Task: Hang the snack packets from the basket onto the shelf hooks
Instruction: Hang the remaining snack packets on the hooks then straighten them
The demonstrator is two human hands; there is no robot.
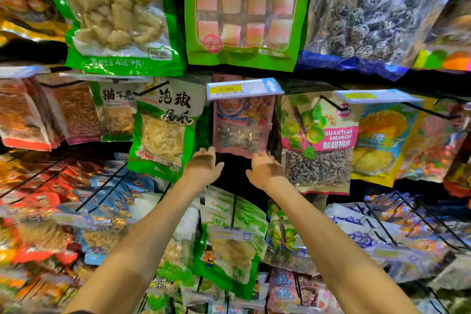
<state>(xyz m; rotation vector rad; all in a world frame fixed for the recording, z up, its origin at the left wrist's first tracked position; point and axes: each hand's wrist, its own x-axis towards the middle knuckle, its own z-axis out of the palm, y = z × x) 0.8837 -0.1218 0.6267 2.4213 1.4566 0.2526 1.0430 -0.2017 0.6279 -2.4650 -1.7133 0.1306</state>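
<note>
Snack shelf (318,80), pink packet (242,125) hung, L hand (204,164), R hand (267,171) open, touching its base

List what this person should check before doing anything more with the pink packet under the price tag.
1. Pink packet seated on its hook: cannot tell; the price tag hides its top.
2. Packet hanging straight: ok, roughly upright.
3. Hands in place: ok; left hand is open beside the lower left corner, right hand is at the lower right.
4. Right hand's grip: cannot tell; its fingertips blur into the bottom edge.
5. Neighbours clear: ok; green packet and plum packet hang beside it, with dark gaps between.
6. More packets in the basket: cannot tell; it is out of view.
</note>
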